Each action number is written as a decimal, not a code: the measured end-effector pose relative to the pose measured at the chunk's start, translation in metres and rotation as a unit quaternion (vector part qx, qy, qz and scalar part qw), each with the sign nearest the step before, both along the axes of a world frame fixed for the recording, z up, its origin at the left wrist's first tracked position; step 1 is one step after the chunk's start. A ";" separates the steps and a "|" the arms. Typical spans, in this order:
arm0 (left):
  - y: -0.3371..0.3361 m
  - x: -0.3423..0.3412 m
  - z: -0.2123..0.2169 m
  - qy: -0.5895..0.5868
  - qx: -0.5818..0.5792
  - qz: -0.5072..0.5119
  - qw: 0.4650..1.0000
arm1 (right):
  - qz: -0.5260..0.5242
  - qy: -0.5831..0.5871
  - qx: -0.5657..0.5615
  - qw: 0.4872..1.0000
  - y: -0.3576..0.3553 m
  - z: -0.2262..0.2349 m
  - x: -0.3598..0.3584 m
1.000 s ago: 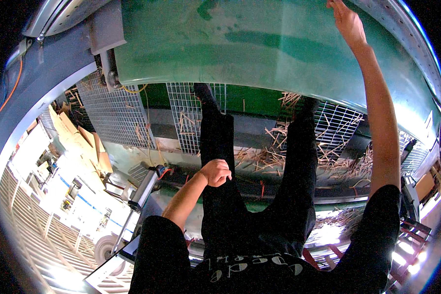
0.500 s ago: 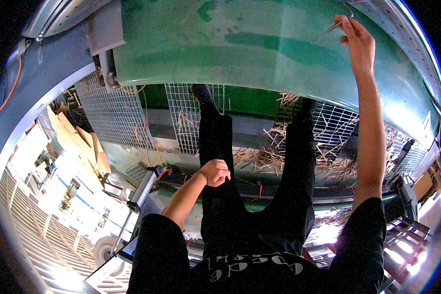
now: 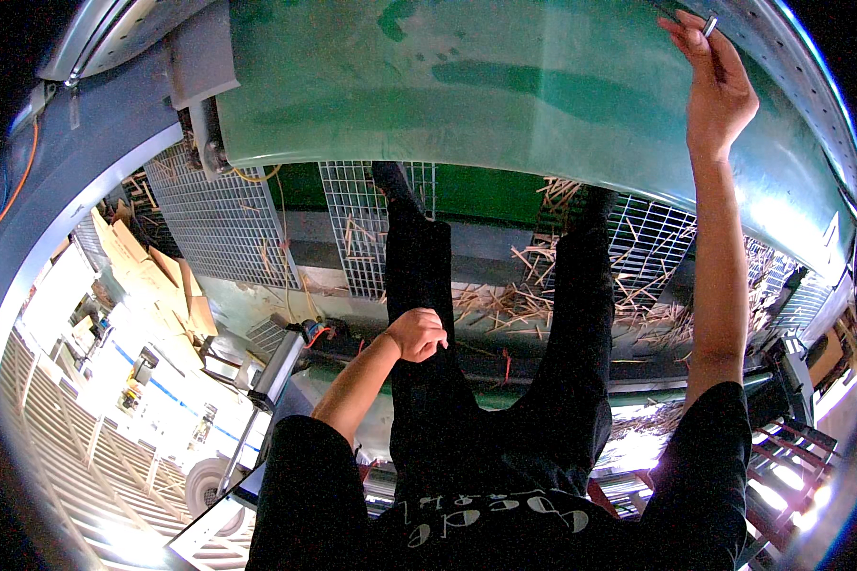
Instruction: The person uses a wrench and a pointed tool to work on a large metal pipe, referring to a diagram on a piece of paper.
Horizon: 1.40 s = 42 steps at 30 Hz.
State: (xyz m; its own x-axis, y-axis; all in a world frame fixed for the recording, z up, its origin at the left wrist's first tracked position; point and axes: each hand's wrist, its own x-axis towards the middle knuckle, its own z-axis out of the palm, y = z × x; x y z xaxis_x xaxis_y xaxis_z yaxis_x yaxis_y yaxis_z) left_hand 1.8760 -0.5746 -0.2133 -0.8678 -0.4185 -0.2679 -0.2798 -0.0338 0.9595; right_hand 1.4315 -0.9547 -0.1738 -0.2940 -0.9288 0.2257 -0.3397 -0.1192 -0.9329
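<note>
At the upper right, my right hand is raised over a wide green belt. Its fingers are closed around slim metal tweezers, whose silver end sticks out above the fingers; most of the rest is hidden by the hand. Lower down, my left hand is curled into a loose fist by my left thigh, and nothing shows in it.
Below the belt are metal mesh grates and many scattered thin wooden sticks. Flattened cardboard lies to the left. A perforated metal rail borders the belt's right side. A wheel stands at the lower left.
My right hand has moved slightly up and right and turned, so the tweezers' tips no longer show against the belt. My left hand stays put.
</note>
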 end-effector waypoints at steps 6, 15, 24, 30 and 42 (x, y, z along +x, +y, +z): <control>-0.001 -0.001 -0.002 0.009 0.003 -0.009 1.000 | -0.056 -0.097 0.089 0.990 -0.009 -0.012 0.009; 0.002 0.000 0.000 0.004 -0.005 -0.003 1.000 | 0.009 -0.028 0.056 0.998 -0.012 -0.001 0.020; 0.007 0.001 -0.006 0.008 0.007 -0.007 1.000 | 0.267 0.400 -0.072 0.874 -0.007 -0.020 -0.019; 0.011 0.004 -0.001 0.010 -0.002 -0.008 1.000 | 0.128 0.324 -0.117 0.930 -0.001 -0.015 -0.003; 0.012 0.004 -0.002 0.002 -0.004 -0.012 1.000 | 0.116 -0.197 0.064 0.971 -0.006 -0.026 0.013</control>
State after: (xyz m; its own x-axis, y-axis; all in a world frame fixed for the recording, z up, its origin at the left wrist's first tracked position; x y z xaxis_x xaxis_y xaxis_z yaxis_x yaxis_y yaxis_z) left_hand 1.8799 -0.5625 -0.2158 -0.8791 -0.3994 -0.2601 -0.2758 -0.0186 0.9610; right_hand 1.4441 -0.9604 -0.2003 -0.1131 -0.9935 0.0159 0.0696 -0.0239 -0.9973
